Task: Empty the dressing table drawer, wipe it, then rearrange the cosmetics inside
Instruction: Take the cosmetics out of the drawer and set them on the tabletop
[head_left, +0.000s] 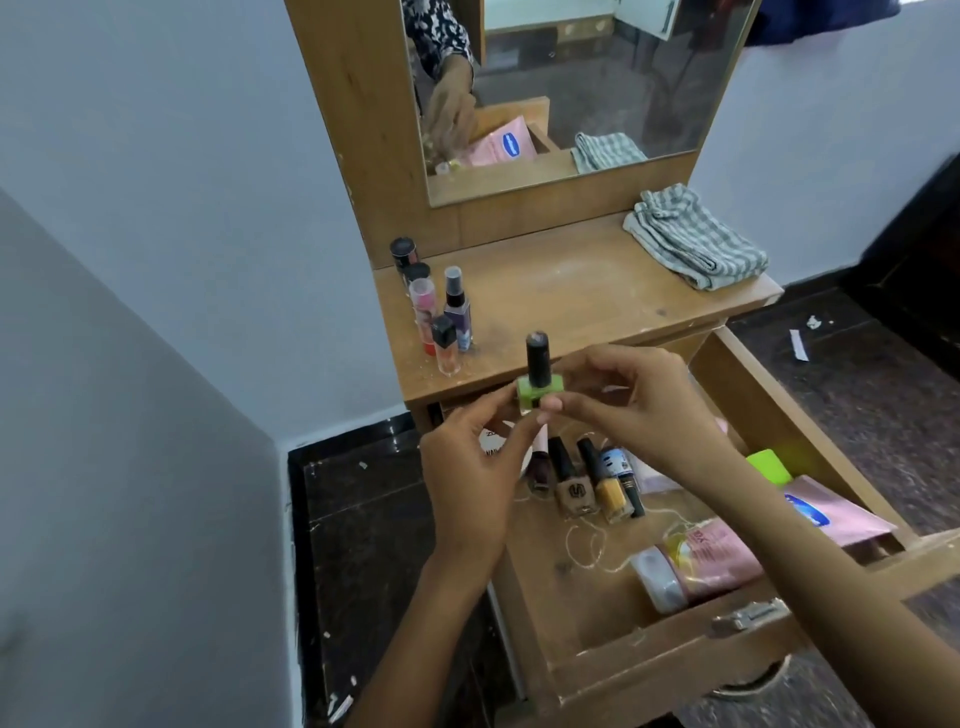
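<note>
Both hands (545, 431) pinch a green bottle (539, 384) above the wooden tabletop (571, 291).

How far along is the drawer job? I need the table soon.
Early. Done: five bottles stand on the tabletop. In hand: both hands hold a green polish. Left: polishes, tubes and a pouch fill the drawer; cloth lies folded.

Drawer (748, 395) front cut off below; items behind the hands (550, 441) hidden.
</note>
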